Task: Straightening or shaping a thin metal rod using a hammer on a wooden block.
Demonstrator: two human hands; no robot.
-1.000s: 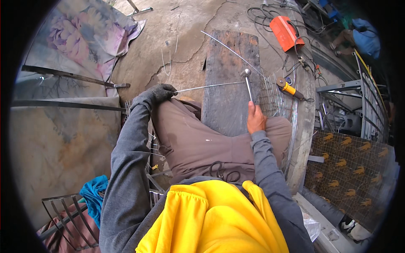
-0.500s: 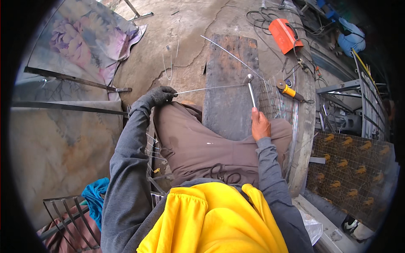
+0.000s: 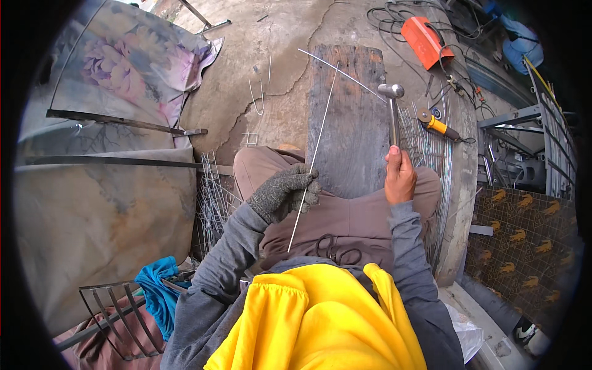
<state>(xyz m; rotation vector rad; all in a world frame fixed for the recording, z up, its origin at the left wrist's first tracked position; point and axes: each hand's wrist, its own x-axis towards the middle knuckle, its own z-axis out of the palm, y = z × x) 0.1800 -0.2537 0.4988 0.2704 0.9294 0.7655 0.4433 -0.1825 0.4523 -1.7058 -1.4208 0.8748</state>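
My left hand (image 3: 288, 192), in a dark grey knitted glove, pinches a thin straight metal rod (image 3: 320, 132) near its middle. The rod slants from above my lap up over the wooden plank (image 3: 345, 135), its far end leaning right. My bare right hand (image 3: 401, 177) is wrapped round the handle of a hammer (image 3: 394, 117), held upright with its metal head at the top, beside the plank's right edge. A second thin rod (image 3: 342, 75) lies slanted across the far part of the plank.
An angle grinder (image 3: 439, 127) with a yellow body lies right of the plank by wire mesh (image 3: 416, 139). Beyond it stand an orange machine (image 3: 427, 42) and coiled cables. More wire mesh (image 3: 213, 203) is at my left. A person in blue (image 3: 521, 46) is at the far right.
My left hand has come right and nearer my body, swinging the rod from crosswise to steeply slanted. The hammer has turned more upright, its head now clear of the rod.
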